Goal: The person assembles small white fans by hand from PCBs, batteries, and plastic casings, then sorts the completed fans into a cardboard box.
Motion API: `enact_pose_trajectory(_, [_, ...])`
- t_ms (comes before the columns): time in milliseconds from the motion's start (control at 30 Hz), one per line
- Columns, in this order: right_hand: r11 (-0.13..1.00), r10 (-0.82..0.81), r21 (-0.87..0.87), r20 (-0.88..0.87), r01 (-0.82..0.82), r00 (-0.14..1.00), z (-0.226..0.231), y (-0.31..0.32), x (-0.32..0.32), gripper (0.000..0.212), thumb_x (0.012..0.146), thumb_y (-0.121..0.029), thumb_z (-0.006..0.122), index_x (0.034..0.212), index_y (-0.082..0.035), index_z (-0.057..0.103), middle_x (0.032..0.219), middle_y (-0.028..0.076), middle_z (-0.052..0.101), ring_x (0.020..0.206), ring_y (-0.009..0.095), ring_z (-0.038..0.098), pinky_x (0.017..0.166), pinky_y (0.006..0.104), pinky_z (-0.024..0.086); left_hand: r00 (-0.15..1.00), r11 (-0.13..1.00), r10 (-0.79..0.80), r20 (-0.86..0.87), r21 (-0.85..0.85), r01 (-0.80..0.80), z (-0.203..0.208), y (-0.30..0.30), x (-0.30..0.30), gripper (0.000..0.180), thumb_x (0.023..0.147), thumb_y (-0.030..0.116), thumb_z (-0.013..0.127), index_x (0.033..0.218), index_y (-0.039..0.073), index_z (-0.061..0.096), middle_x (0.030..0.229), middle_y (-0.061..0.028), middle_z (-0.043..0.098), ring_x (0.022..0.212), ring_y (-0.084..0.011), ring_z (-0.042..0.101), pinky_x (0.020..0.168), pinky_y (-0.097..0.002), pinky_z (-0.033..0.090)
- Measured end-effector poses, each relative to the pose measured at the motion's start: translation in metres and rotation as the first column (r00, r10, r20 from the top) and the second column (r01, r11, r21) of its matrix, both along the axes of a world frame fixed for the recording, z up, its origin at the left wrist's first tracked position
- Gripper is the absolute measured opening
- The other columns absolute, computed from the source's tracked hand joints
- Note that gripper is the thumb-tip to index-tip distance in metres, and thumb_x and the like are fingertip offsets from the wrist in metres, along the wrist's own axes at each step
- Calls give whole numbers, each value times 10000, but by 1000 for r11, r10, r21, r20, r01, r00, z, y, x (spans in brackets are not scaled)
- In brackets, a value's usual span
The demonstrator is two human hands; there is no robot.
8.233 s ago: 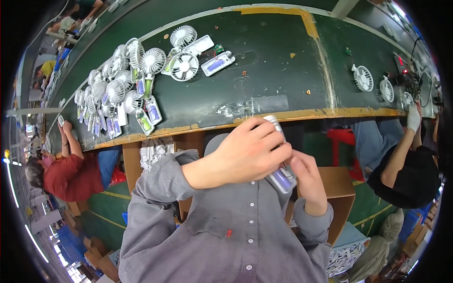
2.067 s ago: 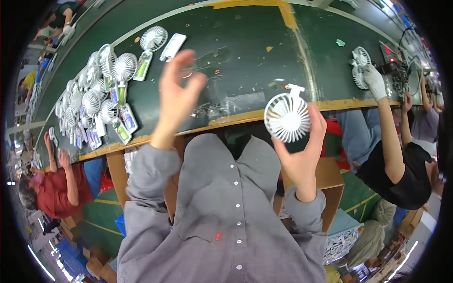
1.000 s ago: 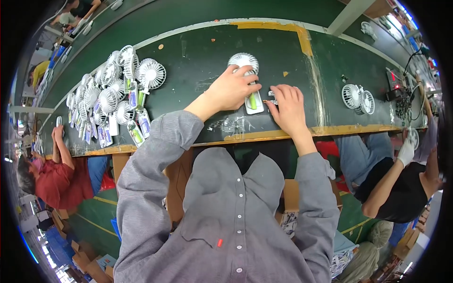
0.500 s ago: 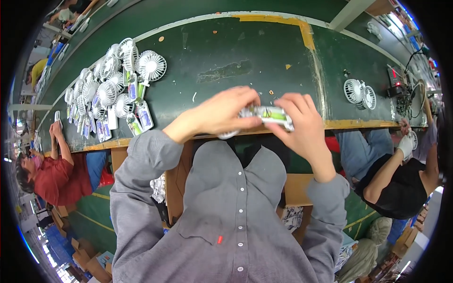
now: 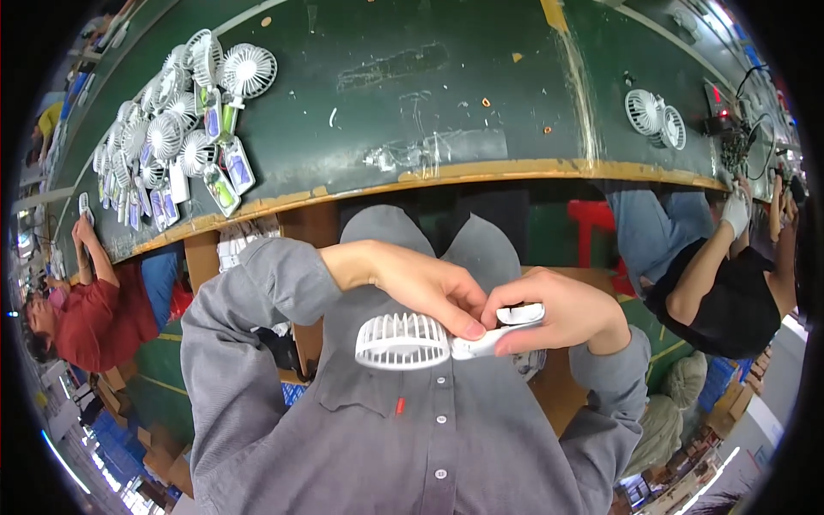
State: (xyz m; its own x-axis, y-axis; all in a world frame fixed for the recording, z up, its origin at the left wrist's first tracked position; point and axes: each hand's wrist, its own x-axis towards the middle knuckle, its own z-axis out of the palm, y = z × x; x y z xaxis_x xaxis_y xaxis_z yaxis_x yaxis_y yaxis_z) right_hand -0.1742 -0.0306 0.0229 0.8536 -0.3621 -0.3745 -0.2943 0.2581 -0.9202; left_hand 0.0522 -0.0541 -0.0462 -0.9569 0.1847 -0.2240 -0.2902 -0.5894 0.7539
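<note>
A white handheld fan (image 5: pixel 402 345) is held in front of my shirt, below the table's edge, its caged head pointing left. My left hand (image 5: pixel 422 281) pinches the handle just beside the head, thumb on top. Around the rest of the handle my right hand (image 5: pixel 571 311) is closed, fingers meeting those of the left. A short white piece (image 5: pixel 521 314) shows between the right hand's fingers; whether it is separate from the handle, I cannot tell.
A heap of white fans (image 5: pixel 163 137), some with open handles showing green and purple, lies on the green table (image 5: pixel 412 112) at left. Two fan heads (image 5: pixel 654 118) lie at right. Co-workers sit at both sides, one in a red shirt (image 5: pixel 129 313), one in black (image 5: pixel 712 300).
Both hands have come down from the table's edge toward my body, bringing the fan. Green inside the handle showed before; now its white outside faces up. The view has tilted lower.
</note>
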Motion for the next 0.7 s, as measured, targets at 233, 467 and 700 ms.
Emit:
enact_pose_trajectory(233, [940,-264,255,131,225,956,-19,20,-8,325,753,-71,819,1033,-9,667,919,31,691,799,89,627,672,244,488,999,948,21,-28,319,-11,11,25,0,563,985,453,539,1290,-19,494,1122,-84,625,974,-142,625,858,-289,501])
enact_pose_trajectory(467, [879,-380,354,109,321,919,-31,33,-24,230,758,-67,783,950,-21,664,862,-8,646,794,68,584,712,228,465,980,978,199,-24,74,-197,-3,-2,29,531,835,37,693,1318,21,472,953,-58,657,890,-121,612,786,-273,478])
enact_pose_trajectory(700, [780,-493,562,279,276,824,-74,49,-18,414,753,-103,813,1066,-25,554,920,-3,621,847,55,565,722,220,440,915,594,356,-190,-710,-379,16,14,11,268,762,104,721,989,40,594,906,-84,638,812,-213,658,715,-329,510])
